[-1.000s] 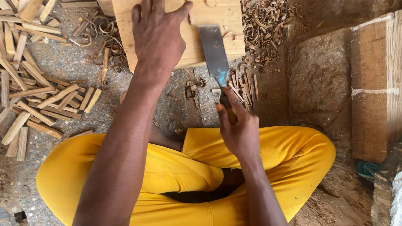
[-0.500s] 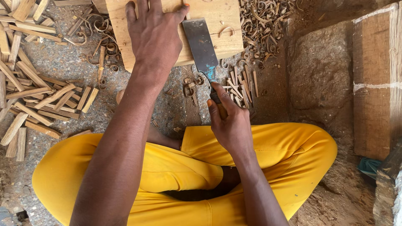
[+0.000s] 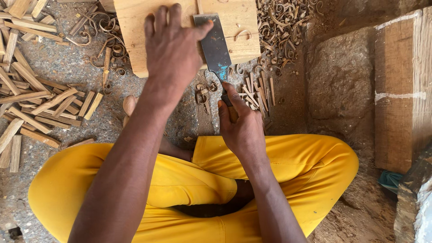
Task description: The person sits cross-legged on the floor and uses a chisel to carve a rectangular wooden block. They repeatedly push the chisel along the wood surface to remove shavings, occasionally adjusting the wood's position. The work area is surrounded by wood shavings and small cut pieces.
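Under the left hand (image 3: 173,49), fingers spread flat, lies the wooden block (image 3: 135,27), thumb touching the wide chisel blade (image 3: 215,47). Right hand (image 3: 240,123) fingers wrap the handle. Paring step seems underway; next push likely needs steady downward pressure.

We see our left hand (image 3: 173,49) pressed flat on a pale wooden board (image 3: 135,27), thumb touching a broad metal chisel blade (image 3: 215,45). Our right hand (image 3: 240,126) grips its handle just below. Curled wood shavings (image 3: 281,27) lie right of the hands, split sticks (image 3: 40,103) left.
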